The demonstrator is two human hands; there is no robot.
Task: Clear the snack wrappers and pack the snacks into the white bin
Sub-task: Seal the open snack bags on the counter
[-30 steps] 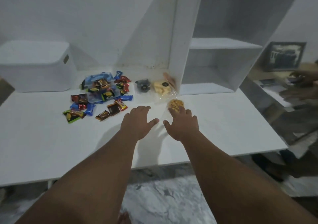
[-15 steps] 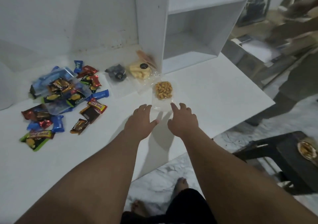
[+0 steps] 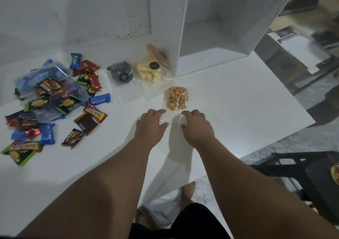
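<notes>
Left hand [image 3: 149, 127]: palm down, fingers spread and slightly curled, tips resting on the near clear edge of a crinkly transparent nut bag [image 3: 177, 98]. Nothing pinched between them. Right hand [image 3: 198, 127]: same pose, fingers apart, tips at the bag's near right corner; whether they press the film or only touch it, cannot tell.

Nut bag lies flat just beyond both sets of fingertips, golden lumpy nuts packed at its far end, empty glossy film toward the hands.

Further out from the fingers, touching the nut bag's far edge: a clear pouch of pale yellow sticks [image 3: 151, 70] with a round dark sticker, leaning against the white shelf unit [image 3: 166, 18]. Left of that, a clear pouch of dark round pieces [image 3: 122, 72], same kind of sticker.

Well left of the left hand: a loose heap of foil candy wrappers [image 3: 55, 99], shiny, rectangular with crimped ends, in blue, red, black, green and yellow, some lying on a soft clear plastic bag.

All on a smooth matte white tabletop [image 3: 238, 101]. Marbled floor and bare feet below the near edge. White bin not in view.
</notes>
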